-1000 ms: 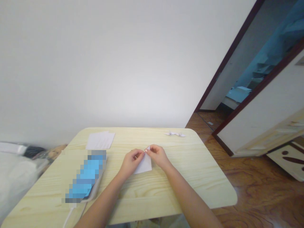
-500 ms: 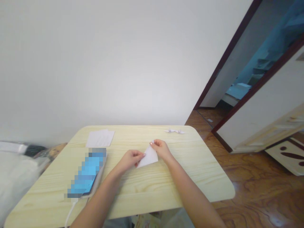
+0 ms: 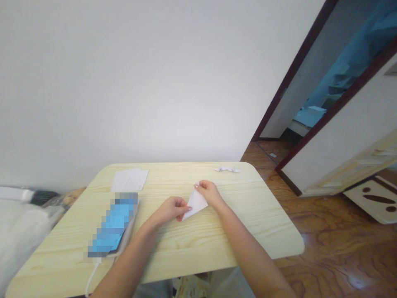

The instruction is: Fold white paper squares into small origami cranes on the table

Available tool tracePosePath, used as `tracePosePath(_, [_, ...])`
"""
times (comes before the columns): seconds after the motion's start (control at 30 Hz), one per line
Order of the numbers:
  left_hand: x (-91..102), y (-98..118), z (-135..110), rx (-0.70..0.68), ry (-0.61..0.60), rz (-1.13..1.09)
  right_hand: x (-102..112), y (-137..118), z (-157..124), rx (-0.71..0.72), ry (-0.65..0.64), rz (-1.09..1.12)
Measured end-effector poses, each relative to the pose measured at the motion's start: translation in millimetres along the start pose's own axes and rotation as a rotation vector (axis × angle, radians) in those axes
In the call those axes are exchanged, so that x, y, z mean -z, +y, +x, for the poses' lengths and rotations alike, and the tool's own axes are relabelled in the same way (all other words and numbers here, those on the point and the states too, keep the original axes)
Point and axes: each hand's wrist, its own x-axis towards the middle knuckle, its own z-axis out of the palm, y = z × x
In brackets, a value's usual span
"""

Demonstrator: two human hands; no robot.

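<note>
A small folded white paper (image 3: 196, 203) is held just above the middle of a light wooden table (image 3: 248, 231). My left hand (image 3: 171, 209) pinches its lower left corner with curled fingers. My right hand (image 3: 210, 193) pinches its upper corner, fingers closed on the edge. The paper forms a triangle between the two hands.
A stack of white sheets (image 3: 129, 179) lies at the table's far left. A blurred-out blue device (image 3: 112, 225) with a white cable (image 3: 90, 279) sits at the left. A small folded paper figure (image 3: 226, 169) rests near the far right edge. An open doorway (image 3: 313, 111) is to the right.
My hands, which met at the paper's top corner, have moved apart: the left slid down to the lower corner and the right lifted the top corner. The paper has turned and tilted.
</note>
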Motion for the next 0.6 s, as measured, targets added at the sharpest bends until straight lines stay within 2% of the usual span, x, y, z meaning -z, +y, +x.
tracePosePath(0.27, [-2.9, 2.2, -1.8, -0.041, -0.074, 0.001, 3.6, -10.2, -1.9, 0.033, 0.005, 0.065])
tracePosePath(0.43, [-2.5, 3.5, -0.5, -0.012, 0.004, 0.017, 4.9, -7.2, 2.1, 0.010, 0.049, 0.099])
tracePosePath(0.6, [-0.5, 1.8, 1.5, 0.022, 0.120, 0.089, 8.2, -3.7, 6.9, 0.048, 0.104, 0.105])
